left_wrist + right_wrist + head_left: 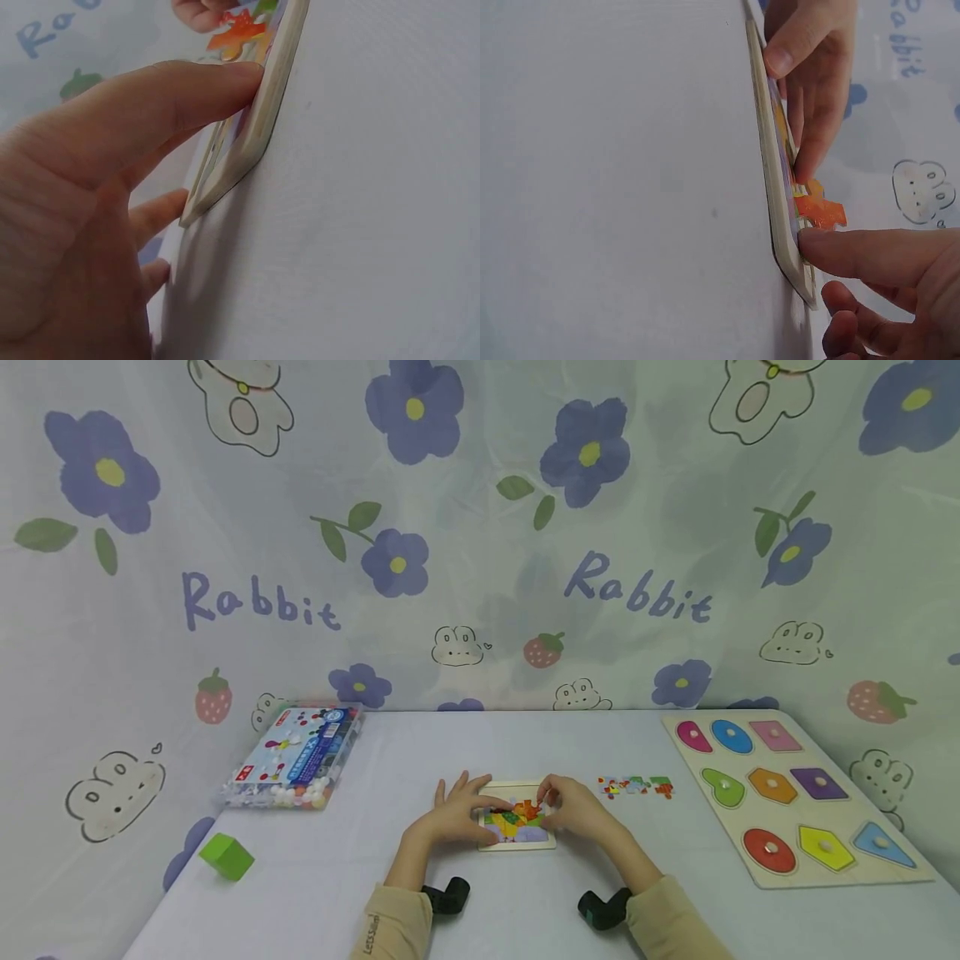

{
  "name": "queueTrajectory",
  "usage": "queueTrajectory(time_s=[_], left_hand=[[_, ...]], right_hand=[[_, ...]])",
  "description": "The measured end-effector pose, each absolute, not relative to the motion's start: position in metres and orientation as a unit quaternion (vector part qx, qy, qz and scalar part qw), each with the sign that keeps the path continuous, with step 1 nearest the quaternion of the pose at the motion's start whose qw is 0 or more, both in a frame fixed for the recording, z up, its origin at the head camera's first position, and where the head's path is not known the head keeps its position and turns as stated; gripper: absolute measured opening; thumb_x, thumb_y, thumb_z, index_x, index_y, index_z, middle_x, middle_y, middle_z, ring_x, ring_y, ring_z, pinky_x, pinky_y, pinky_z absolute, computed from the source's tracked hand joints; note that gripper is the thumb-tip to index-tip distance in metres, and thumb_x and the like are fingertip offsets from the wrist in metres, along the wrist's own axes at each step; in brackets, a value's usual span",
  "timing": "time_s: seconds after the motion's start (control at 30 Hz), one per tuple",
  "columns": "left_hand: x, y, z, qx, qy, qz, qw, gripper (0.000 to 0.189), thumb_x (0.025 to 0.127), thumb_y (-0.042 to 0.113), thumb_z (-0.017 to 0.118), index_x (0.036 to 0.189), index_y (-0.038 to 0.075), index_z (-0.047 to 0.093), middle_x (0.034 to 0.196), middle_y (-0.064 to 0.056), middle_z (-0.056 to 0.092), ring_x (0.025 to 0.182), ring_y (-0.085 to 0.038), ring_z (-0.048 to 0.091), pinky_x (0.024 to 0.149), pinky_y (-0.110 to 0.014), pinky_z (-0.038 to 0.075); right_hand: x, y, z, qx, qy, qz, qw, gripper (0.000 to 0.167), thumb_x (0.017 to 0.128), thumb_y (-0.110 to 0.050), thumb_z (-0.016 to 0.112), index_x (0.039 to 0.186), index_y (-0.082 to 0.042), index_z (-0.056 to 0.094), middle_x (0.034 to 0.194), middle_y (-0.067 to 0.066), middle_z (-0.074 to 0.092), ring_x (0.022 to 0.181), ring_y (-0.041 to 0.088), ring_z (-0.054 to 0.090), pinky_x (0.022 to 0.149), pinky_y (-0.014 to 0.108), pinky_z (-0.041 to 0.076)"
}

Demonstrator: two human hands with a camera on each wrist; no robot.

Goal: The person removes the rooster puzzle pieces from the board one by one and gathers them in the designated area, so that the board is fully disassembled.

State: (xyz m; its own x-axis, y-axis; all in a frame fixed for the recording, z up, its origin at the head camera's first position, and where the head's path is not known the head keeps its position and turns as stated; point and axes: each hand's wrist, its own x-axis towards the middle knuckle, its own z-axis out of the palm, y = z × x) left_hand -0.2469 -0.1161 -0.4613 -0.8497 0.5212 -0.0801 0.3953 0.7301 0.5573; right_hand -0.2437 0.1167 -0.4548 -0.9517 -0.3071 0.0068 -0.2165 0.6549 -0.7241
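A small wooden jigsaw board [517, 847] with a colourful picture lies on the white table between the hands. My left hand [453, 817] rests over its left side, fingers spread. In the left wrist view the thumb [240, 81] lies on the board's rim. The left index fingertip reaches in beside an orange puzzle piece [823, 210], which sits tilted and raised above the board's surface. My right hand [579, 810] pinches this piece at the right side; its thumb [832, 244] is at the board's rim, the index finger mostly hidden in the right wrist view.
Loose puzzle pieces [636, 787] lie right of the right hand. Farther right is a wooden shape board [765, 835] with knobbed shapes. At the left stand a clear plastic box [296, 756] and a green block [227, 857]. A printed curtain [480, 610] hangs behind the table.
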Motion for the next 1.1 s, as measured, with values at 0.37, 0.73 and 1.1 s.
queueTrajectory(time_s=[0.37, 0.73, 1.1], left_hand=[[-0.2477, -0.1167, -0.4607, 0.245, 0.924, 0.268, 0.12, 0.049, 0.071, 0.035, 0.074, 0.119, 0.032, 0.063, 0.149, -0.008, 0.028, 0.139, -0.041, 0.003, 0.101, -0.068, -0.008], [-0.2466, -0.116, -0.4578, 0.249, 0.92, 0.279, 0.121, 0.047, 0.072, 0.032, 0.075, 0.117, 0.031, 0.064, 0.15, -0.009, 0.025, 0.139, -0.041, 0.0, 0.1, -0.068, -0.01], [-0.2457, -0.1076, -0.4527, 0.288, 0.899, 0.277, 0.181, 0.034, 0.075, 0.04, 0.072, 0.109, 0.037, 0.068, 0.153, -0.003, 0.022, 0.139, -0.04, -0.008, 0.1, -0.066, -0.014]], right_hand=[[-0.242, 0.1176, -0.4525, -0.142, 0.876, -0.455, 0.073, 0.013, 0.079, -0.003, 0.066, 0.085, -0.008, 0.056, 0.073, 0.0, 0.057, 0.067, 0.014, 0.051, 0.058, 0.027, 0.041], [-0.2438, 0.1177, -0.4539, -0.126, 0.876, -0.46, 0.076, 0.014, 0.079, -0.003, 0.067, 0.091, -0.006, 0.06, 0.076, 0.002, 0.061, 0.067, 0.014, 0.052, 0.057, 0.027, 0.041], [-0.245, 0.1164, -0.4558, -0.131, 0.883, -0.445, 0.069, 0.011, 0.079, -0.003, 0.067, 0.086, -0.01, 0.063, 0.077, 0.0, 0.057, 0.072, 0.015, 0.051, 0.062, 0.028, 0.042]])
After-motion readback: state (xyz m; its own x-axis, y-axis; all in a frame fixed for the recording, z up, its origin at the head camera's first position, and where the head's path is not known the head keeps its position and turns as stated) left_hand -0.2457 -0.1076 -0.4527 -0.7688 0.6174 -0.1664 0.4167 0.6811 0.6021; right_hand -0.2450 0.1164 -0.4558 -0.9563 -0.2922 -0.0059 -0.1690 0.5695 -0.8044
